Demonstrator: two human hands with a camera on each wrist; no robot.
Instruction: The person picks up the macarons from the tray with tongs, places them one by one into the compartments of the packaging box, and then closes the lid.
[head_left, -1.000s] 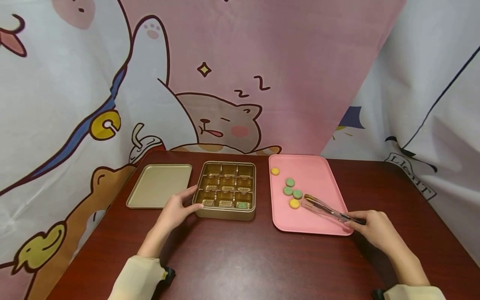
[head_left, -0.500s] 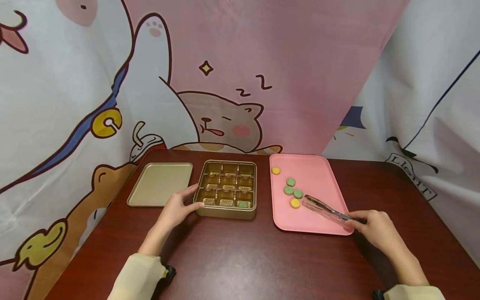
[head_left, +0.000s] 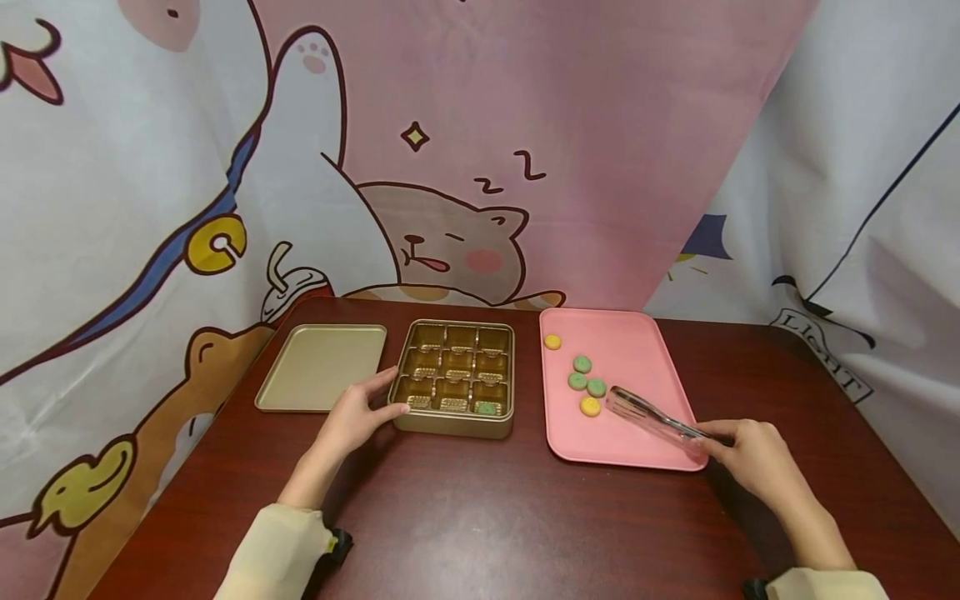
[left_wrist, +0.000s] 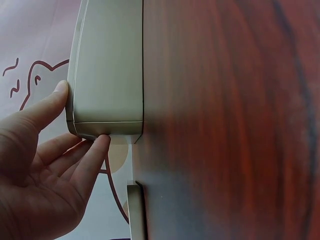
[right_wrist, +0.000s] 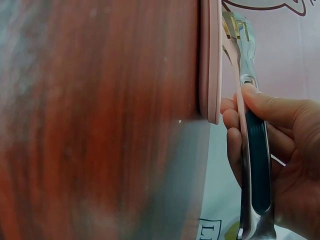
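Observation:
My left hand point(head_left: 358, 423) holds the front left corner of a gold tin point(head_left: 454, 423), thumb on the rim and fingers against the side. Inside is a divided gold insert; a green round piece point(head_left: 487, 409) sits in its front right compartment. In my right hand point(head_left: 761, 457) are metal tongs point(right_wrist: 259, 165) with dark grip panels, their tips low over a pink tray point(head_left: 637, 342). Just left of the tips lies a yellow round piece point(head_left: 590, 407), like a macaron. Behind it are three green pieces point(head_left: 582, 364) and another yellow one point(head_left: 552, 342). Nothing shows between the tong tips.
A flat gold lid point(head_left: 322, 367) lies left of the tin on the dark red wooden table point(head_left: 480, 517). Cartoon-printed cloth point(head_left: 600, 167) hangs behind and at both sides. Bare wood separates tin and tray.
The head view has shifted slightly. Both hands, the tin and the round pieces keep their places; the tongs' tips have barely moved.

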